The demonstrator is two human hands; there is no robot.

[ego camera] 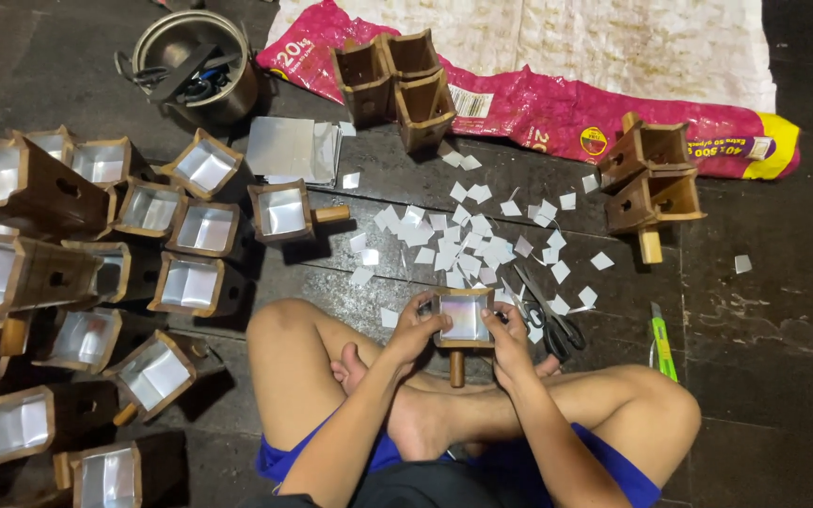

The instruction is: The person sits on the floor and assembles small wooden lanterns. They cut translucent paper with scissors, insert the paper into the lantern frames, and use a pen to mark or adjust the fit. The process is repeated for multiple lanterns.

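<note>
A small wooden funnel-shaped box (464,319) with a shiny foil lining and a short round peg below sits above my crossed legs. My left hand (417,326) grips its left side and my right hand (505,331) grips its right side, fingers pressing on the rim. Black-handled scissors (549,316) lie on the floor just right of my right hand. Several small white foil squares (454,235) are scattered on the dark floor beyond the box.
Several foil-lined wooden boxes (185,230) crowd the left side. Unlined wooden boxes stand at the back (397,80) and right (649,179) by a pink and white sack (538,103). A metal pot (195,61), foil sheets (289,150) and a green cutter (661,341) also lie around.
</note>
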